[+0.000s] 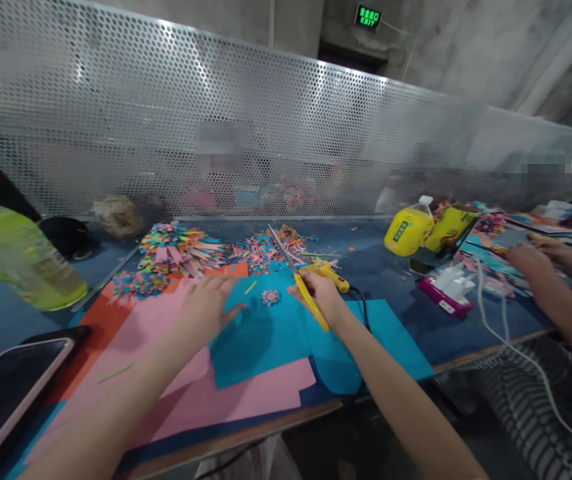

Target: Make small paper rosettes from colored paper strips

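My right hand [320, 293] is closed around the yellow handles of a pair of scissors [311, 299], whose blades point up and away to the left. With fingers spread, my left hand [209, 307] hovers at or just over the pink paper [166, 393] and the blue paper [261, 347]; contact is unclear. Between the hands a small pink and blue paper flower [271, 297] lies on the blue sheet, beside a thin green strip [251, 287]. A yellow hot glue gun [327, 272] rests just past my right hand.
Paper flowers [176, 247] and a heap of clippings [271, 247] lie at the back. A green bottle [21, 253] and phone [11, 393] are on the left. A yellow bottle [408, 230], tissue pack [449, 290], white cable [486, 333] and another person's hands [531, 263] are on the right.
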Motion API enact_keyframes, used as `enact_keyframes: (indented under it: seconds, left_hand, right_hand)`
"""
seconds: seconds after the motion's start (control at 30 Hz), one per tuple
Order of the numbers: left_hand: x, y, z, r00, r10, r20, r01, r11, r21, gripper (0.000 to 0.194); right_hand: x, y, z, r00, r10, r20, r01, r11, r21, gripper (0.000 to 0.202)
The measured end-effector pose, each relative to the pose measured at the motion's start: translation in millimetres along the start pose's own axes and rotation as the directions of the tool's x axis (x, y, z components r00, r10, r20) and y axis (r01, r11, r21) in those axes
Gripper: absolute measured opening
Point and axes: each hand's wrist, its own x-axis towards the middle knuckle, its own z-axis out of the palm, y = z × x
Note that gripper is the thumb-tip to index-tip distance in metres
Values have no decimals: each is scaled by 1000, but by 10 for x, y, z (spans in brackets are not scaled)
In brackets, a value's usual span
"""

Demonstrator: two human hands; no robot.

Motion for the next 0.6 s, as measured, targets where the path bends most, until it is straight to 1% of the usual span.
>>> enact_keyframes:
  seconds: [0.07, 0.13, 0.2, 0.3, 0.43, 0.53, 0.6]
  left_hand:
    - [1, 135, 46, 991, 96, 92, -93, 995, -38, 46]
    - [-7, 221, 101, 984, 113, 138, -107, 993, -48, 43]
    - [-19, 255, 150, 982, 101, 157, -94, 994, -49, 38]
    - [-33, 247, 202, 982, 110, 152, -98, 992, -83, 33]
    - [-44, 209, 230, 982, 148, 116, -125, 975, -186, 28]
    - [-17, 181, 196, 983, 151, 101, -128, 970, -204, 26]
    - [66, 171, 144, 986, 143, 85, -126, 975, -181, 26]
  right_hand:
    - [3, 2, -15, 1000, 7, -12, -7, 1000, 8, 26]
    - [8, 8, -31, 999, 25, -27, -24, 999, 23, 26]
    - [15, 12, -47, 998, 46, -50, -44, 998, 32, 26]
    - [31, 0, -82, 993, 83, -81, -79, 996, 42, 26]
    - [45, -38, -137, 987, 121, -103, -115, 991, 62, 30]
    - [45, -42, -163, 985, 123, -124, -118, 992, 51, 33]
    - [43, -30, -169, 984, 119, -134, -113, 992, 47, 35]
